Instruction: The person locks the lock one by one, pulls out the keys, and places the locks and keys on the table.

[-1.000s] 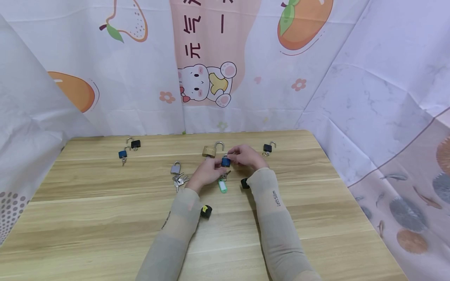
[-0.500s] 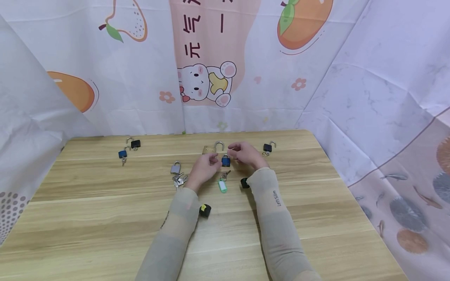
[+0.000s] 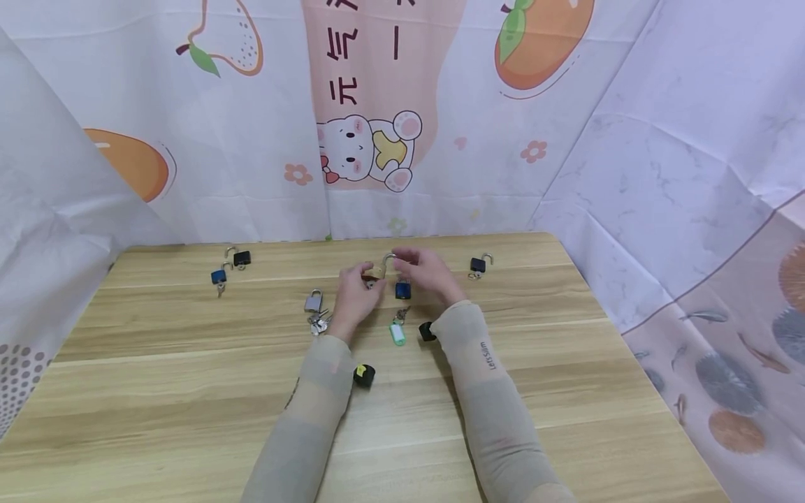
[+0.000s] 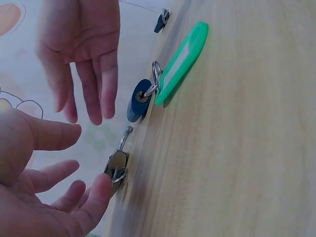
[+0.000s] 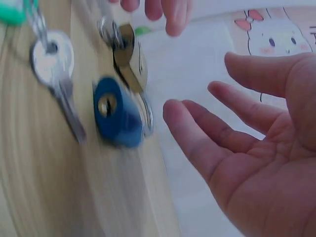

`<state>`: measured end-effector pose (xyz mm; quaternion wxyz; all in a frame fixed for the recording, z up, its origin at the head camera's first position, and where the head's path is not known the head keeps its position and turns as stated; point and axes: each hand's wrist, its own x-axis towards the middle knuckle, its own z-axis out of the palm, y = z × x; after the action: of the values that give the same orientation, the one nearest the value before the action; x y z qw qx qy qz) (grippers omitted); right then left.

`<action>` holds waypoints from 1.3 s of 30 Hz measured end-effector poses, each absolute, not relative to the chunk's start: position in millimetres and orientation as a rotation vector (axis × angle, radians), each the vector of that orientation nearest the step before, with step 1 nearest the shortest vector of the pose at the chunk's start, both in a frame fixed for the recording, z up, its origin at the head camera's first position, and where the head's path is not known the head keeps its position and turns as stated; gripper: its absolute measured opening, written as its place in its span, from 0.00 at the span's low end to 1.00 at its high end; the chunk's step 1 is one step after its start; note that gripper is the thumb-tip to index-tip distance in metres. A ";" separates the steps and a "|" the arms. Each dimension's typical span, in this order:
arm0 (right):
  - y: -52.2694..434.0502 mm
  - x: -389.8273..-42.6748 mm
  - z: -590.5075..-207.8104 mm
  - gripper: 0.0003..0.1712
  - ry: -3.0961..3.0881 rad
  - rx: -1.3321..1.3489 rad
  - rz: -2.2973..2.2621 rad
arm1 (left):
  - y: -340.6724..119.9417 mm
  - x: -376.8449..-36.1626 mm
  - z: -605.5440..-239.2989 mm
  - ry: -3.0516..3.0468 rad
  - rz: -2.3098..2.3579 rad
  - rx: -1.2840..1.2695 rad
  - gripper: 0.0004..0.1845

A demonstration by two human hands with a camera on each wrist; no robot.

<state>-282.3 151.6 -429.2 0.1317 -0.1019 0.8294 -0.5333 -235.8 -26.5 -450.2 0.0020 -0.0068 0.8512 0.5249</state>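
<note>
My left hand (image 3: 355,297) is at the body of the brass padlock (image 3: 372,281), whose shackle stands raised. In the left wrist view its fingers are spread, one fingertip overlapping the brass padlock (image 4: 117,165) and its key ring. My right hand (image 3: 429,271) reaches beside the raised shackle, fingers loosely bent and apart in the right wrist view. Nothing shows between its fingers. Just in front of it stands the blue padlock (image 3: 402,290), its keyhole facing me. Near that lie keys (image 3: 401,314) with a green tag (image 3: 397,334).
Left of my left hand lies a silver padlock (image 3: 313,301) with a bunch of keys (image 3: 318,323). At the far left are a blue padlock (image 3: 218,276) and a black padlock (image 3: 242,258), both unlocked. Another unlocked black padlock (image 3: 478,265) lies to the right. A printed curtain (image 3: 264,209) hangs behind the table.
Both hands have let go of the blue padlock, which stays on the table. They have moved left and slightly away from me, to the brass padlock.
</note>
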 end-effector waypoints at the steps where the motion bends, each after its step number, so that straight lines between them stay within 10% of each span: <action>1: 148.7 -282.2 -429.1 0.27 2.369 -0.296 -1.577 | -27.4 -236.3 -450.5 2.665 1.655 -0.029 0.29; 39: 133.3 -285.1 -444.2 0.28 2.006 -0.132 -1.724 | -47.6 -247.0 -451.1 1.926 2.148 -0.290 0.31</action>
<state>-285.1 133.3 -444.2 0.2441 -0.0485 0.7346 -0.6312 -247.0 -47.6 -451.1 0.1206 -0.0993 0.6593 0.7355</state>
